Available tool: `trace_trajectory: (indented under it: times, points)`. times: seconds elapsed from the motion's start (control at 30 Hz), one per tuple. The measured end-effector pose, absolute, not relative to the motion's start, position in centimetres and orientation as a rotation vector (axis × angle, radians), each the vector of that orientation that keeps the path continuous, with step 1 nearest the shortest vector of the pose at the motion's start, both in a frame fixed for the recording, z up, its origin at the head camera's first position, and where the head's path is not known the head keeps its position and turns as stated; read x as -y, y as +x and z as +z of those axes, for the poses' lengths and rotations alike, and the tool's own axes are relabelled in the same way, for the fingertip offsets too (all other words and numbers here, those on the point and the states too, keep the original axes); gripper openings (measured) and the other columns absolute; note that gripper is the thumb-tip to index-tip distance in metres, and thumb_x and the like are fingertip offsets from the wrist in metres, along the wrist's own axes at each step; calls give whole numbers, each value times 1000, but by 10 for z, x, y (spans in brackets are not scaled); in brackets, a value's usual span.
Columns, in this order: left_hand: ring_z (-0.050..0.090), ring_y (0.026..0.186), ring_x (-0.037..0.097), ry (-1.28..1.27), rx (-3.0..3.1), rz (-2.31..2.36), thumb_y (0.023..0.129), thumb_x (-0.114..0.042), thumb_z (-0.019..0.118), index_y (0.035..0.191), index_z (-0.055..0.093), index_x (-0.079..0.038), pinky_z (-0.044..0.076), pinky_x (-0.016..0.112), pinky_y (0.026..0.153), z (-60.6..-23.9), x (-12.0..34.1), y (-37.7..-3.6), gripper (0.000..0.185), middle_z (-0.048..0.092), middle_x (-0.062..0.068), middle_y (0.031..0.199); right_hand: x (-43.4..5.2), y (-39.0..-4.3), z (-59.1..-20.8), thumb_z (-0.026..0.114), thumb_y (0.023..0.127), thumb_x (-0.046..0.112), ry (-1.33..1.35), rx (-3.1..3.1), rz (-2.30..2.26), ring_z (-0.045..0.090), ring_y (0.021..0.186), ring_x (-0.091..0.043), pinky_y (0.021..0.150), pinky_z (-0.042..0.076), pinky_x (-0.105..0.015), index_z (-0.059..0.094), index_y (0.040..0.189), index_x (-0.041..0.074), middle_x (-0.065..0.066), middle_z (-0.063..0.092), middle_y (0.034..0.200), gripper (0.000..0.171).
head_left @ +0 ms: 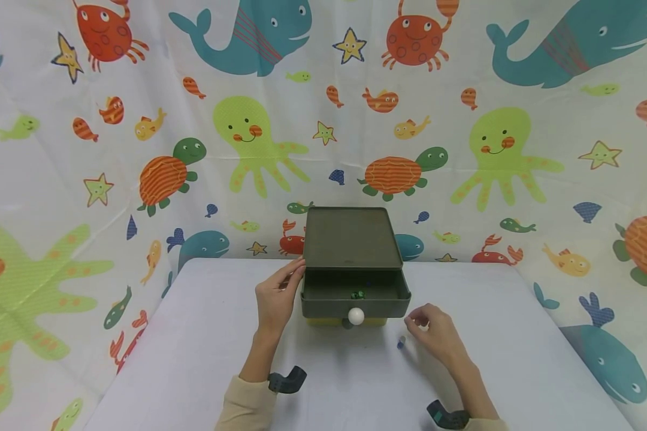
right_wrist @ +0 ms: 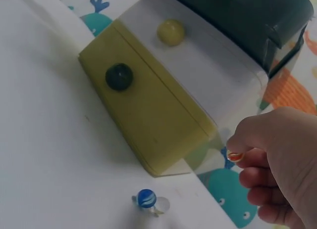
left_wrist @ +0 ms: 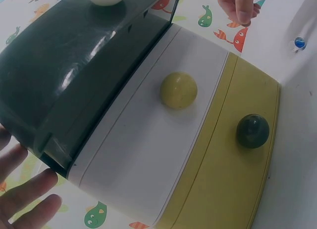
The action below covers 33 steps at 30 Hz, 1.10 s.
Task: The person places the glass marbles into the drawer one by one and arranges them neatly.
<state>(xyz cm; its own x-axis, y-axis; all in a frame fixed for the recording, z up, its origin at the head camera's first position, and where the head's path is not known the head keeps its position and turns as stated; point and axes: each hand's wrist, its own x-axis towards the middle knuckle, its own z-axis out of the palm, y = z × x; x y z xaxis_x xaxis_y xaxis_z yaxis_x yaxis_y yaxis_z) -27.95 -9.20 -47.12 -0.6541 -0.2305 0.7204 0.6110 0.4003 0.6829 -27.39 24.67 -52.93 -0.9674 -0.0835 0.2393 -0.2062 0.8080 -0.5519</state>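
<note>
A small drawer chest [head_left: 351, 239] with a dark green top stands at the middle of the table. Its top dark green drawer [head_left: 356, 296] is pulled out, with a white knob [head_left: 356, 316] and a green marble [head_left: 357, 294] inside. My left hand [head_left: 288, 278] rests with straight fingers [left_wrist: 25, 194] against the chest's left side. My right hand [head_left: 417, 325] hovers right of the chest, and its fingertips pinch a small marble with an orange streak [right_wrist: 235, 156]. A blue marble [head_left: 401, 342] lies on the table just left of that hand.
Below the open drawer are a white drawer with a yellow knob [left_wrist: 178, 90] and a yellow drawer with a dark green knob [left_wrist: 252, 131], both pushed in. The white table [head_left: 194, 347] is backed by a sea-animal curtain [head_left: 140, 149]. A clear marble [right_wrist: 161, 204] seems to touch the blue one.
</note>
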Motion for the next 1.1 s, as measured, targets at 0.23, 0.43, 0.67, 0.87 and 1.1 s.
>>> trace_trajectory:
  times: [0.23, 0.43, 0.67, 0.87, 1.1]
  points:
    - [77, 85, 19, -338, 1854, -1345, 92, -14, 73, 110, 78, -9, 56, 10, 73, -470, 91, -279, 20, 77, 7, 113, -247, -270, -521, 72, 90, 22, 224, 2755, 878, 58, 86, -17, 77, 54, -30, 70, 100, 9, -3, 67, 92, 17]
    - [77, 84, 22, -351, 1836, -1342, 92, -13, 73, 110, 78, -9, 55, 8, 73, -471, 91, -280, 19, 77, 7, 111, -247, -266, -517, 72, 90, 22, 228, 2717, 879, 60, 85, -16, 79, 56, -32, 69, 100, 9, -4, 68, 93, 17]
    - [77, 87, 19, -326, 1869, -1341, 92, -14, 73, 111, 78, -10, 56, 10, 74, -472, 91, -279, 20, 77, 7, 113, -247, -263, -513, 72, 89, 21, 238, 2676, 869, 60, 83, -15, 81, 58, -36, 69, 100, 10, -4, 67, 92, 16]
    - [77, 85, 21, -335, 1856, -1338, 92, -13, 72, 110, 78, -9, 56, 9, 73, -473, 91, -281, 20, 77, 7, 112, -246, -260, -510, 73, 89, 19, 257, 2631, 880, 62, 83, -20, 81, 59, -38, 69, 99, 10, -3, 67, 91, 14]
    - [76, 81, 30, -309, 1831, -1330, 87, 1, 73, 105, 77, 1, 53, 4, 71, -461, 85, -272, 18, 77, 16, 108, -246, -256, -505, 75, 87, 16, 304, 2544, 883, 64, 82, -22, 78, 61, -46, 68, 97, 10, -3, 67, 89, 14]
